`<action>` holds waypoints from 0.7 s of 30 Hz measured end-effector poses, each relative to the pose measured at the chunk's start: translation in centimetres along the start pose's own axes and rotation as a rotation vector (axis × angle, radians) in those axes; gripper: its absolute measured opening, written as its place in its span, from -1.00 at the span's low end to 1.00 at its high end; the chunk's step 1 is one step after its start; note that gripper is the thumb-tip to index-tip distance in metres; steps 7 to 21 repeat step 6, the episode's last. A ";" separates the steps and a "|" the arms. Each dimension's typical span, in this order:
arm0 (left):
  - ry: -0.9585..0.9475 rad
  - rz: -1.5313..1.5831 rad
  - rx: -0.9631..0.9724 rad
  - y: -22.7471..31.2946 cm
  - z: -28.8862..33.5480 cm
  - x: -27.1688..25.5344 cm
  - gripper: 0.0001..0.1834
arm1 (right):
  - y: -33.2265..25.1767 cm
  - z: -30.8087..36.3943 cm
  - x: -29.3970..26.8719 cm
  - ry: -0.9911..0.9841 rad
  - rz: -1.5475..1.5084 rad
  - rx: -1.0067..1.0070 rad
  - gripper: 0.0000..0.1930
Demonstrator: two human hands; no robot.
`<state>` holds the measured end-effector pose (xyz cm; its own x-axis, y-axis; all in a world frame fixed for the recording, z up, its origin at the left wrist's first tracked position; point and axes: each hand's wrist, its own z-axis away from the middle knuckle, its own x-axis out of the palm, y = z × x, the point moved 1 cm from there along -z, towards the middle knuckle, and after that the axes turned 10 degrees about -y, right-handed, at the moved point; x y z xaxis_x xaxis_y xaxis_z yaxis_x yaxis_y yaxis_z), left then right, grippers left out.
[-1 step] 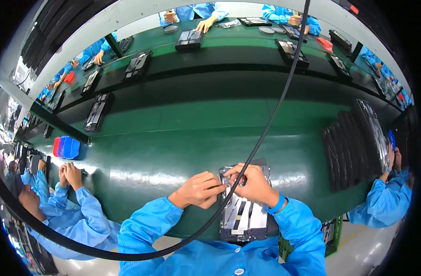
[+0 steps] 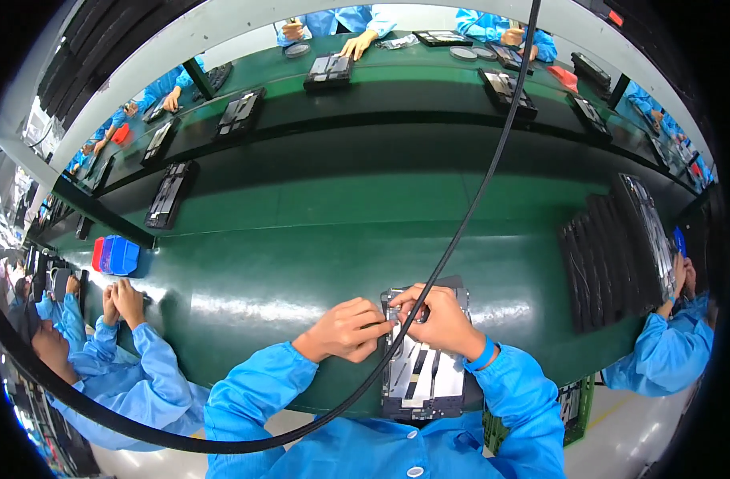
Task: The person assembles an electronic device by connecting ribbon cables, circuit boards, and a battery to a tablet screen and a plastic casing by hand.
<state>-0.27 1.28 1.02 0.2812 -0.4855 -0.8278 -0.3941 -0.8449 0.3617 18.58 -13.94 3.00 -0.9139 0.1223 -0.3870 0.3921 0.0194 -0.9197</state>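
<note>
An opened tablet-like device [image 2: 421, 379], its silver and black inner parts exposed, lies on the green table close to my body. At its upper left edge my left hand [image 2: 347, 330] is closed, thumb and forefinger pinched together. My right hand [image 2: 443, 321] is curled over the device's upper part, its fingertips close to those of the left. A small dark thing shows at the right fingers, too small to name. What the left fingertips pinch, if anything, is hidden. A blue band circles my right wrist.
A black cable [image 2: 470, 219] hangs across the view in front of my hands. Stacked black trays [image 2: 596, 263] stand at the right, with an opened device [image 2: 648, 223] against them. Blue bins [image 2: 121, 257] sit at the left. Co-workers sit on both sides; opened devices line the raised shelf [image 2: 293, 120].
My hands and the device stay nearly in place. The co-worker's hands at the left have shifted slightly.
</note>
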 end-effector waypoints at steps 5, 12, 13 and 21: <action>0.020 0.073 -0.075 -0.2 0.0 0.6 -0.51 | -0.3 0.0 -0.5 -0.018 0.009 0.085 -0.71; 0.017 0.075 -0.093 -0.1 0.2 0.8 -0.52 | -0.4 0.2 -0.6 -0.019 0.012 0.086 -0.71; 0.017 0.075 -0.093 -0.1 0.2 0.8 -0.52 | -0.4 0.2 -0.6 -0.019 0.012 0.086 -0.71; 0.017 0.075 -0.093 -0.1 0.2 0.8 -0.52 | -0.4 0.2 -0.6 -0.019 0.012 0.086 -0.71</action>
